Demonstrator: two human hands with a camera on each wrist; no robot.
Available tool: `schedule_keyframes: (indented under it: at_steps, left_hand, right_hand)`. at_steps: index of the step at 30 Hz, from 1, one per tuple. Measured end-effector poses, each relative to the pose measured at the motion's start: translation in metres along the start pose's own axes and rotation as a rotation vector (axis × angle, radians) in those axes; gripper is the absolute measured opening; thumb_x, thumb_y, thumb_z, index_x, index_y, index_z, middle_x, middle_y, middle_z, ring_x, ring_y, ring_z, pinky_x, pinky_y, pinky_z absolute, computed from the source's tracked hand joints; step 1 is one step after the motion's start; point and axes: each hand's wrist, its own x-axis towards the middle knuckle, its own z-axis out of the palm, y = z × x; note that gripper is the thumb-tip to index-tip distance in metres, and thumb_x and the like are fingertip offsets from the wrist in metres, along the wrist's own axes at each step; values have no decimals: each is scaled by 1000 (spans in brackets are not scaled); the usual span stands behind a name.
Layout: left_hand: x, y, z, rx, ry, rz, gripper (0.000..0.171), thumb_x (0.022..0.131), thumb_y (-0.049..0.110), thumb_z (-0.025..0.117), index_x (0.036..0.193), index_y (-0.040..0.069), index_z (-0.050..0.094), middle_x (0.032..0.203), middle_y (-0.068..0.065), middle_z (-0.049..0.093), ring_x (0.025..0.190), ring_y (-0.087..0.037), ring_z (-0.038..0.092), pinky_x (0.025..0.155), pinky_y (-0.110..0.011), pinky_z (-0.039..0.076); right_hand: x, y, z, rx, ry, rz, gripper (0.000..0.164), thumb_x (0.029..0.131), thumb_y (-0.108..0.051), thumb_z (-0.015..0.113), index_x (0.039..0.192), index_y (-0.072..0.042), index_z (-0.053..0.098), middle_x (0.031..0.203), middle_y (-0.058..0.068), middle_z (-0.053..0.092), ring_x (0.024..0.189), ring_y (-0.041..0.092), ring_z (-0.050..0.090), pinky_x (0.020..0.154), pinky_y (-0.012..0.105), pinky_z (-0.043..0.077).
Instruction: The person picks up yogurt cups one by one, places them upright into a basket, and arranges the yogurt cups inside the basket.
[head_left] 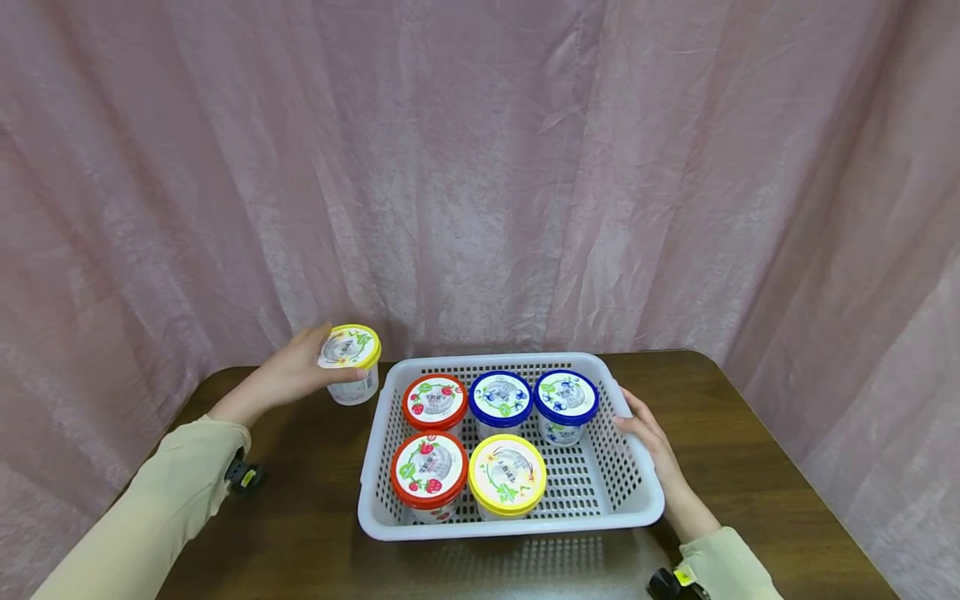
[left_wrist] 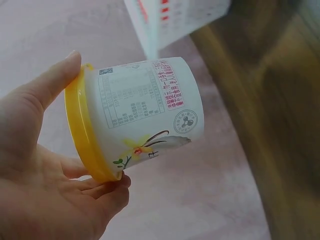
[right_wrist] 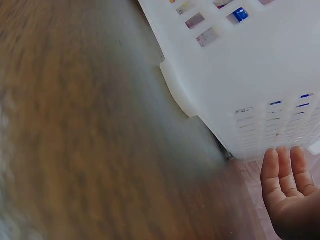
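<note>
My left hand (head_left: 303,367) grips a white tub with a yellow lid (head_left: 356,379), left of the basket's far corner. In the left wrist view the thumb and fingers clasp its lid rim, and a yellow flower is printed on its side. The white plastic basket (head_left: 600,492) holds two red-lidded tubs (head_left: 429,468), two blue-lidded tubs (head_left: 566,396) and one yellow-lidded tub (head_left: 507,475). At the basket's right side my right hand (head_left: 656,442) holds the rim, thumb over the edge; in the right wrist view, several fingers (right_wrist: 287,175) lie along the outer wall.
The dark wooden table (head_left: 292,517) carries the basket near its middle. A pink curtain (head_left: 465,167) hangs close behind the table's far edge and along the right side. Bare basket floor (head_left: 570,496) shows at the near right corner.
</note>
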Motion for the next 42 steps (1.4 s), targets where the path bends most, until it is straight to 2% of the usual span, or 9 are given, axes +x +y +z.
schedule_keyframes:
  at_steps: [8,14,18,23,35,42]
  left_hand:
    - [5,34,-6,-20,34,38,110,81,58,78,155,-5,26,144,-29,39,130,-42,40,105,-62,36]
    - [11,68,-3,-60,27,64,115,81,59,78,158,-4,20,156,-29,28,137,-41,35,110,-60,32]
    - [11,93,6,-81,19,88,118,80,59,79,159,-2,17,159,-26,24,140,-38,34,114,-57,30]
    - [11,120,17,-85,5,147,118,77,61,80,160,3,19,159,-21,27,142,-35,34,115,-55,29]
    - [14,170,41,-127,-54,230,117,76,64,79,162,11,20,158,-11,32,136,-26,43,112,-50,37]
    - [18,205,58,-167,-98,317,116,76,63,80,162,13,20,158,-8,32,139,-21,40,113,-45,35]
  right_hand:
    - [3,0,-1,17,-7,-12,57,104,-12,42,158,-12,22,136,1,48,116,17,56,94,34,50]
    - [3,-2,-2,-2,9,11,56,104,-14,42,157,-15,23,134,1,49,114,18,57,93,36,50]
    - [3,-2,-3,-11,20,34,55,104,-15,41,156,-18,24,134,3,48,113,19,57,92,38,50]
    - [3,-1,-1,-4,29,37,55,104,-15,41,156,-18,24,134,2,48,112,19,57,92,38,50]
    - [4,1,-2,-17,46,29,55,105,-16,41,157,-16,24,134,0,49,112,17,57,91,36,50]
    - [3,0,-4,-46,63,33,55,105,-17,40,157,-18,24,139,5,43,115,19,54,93,38,48]
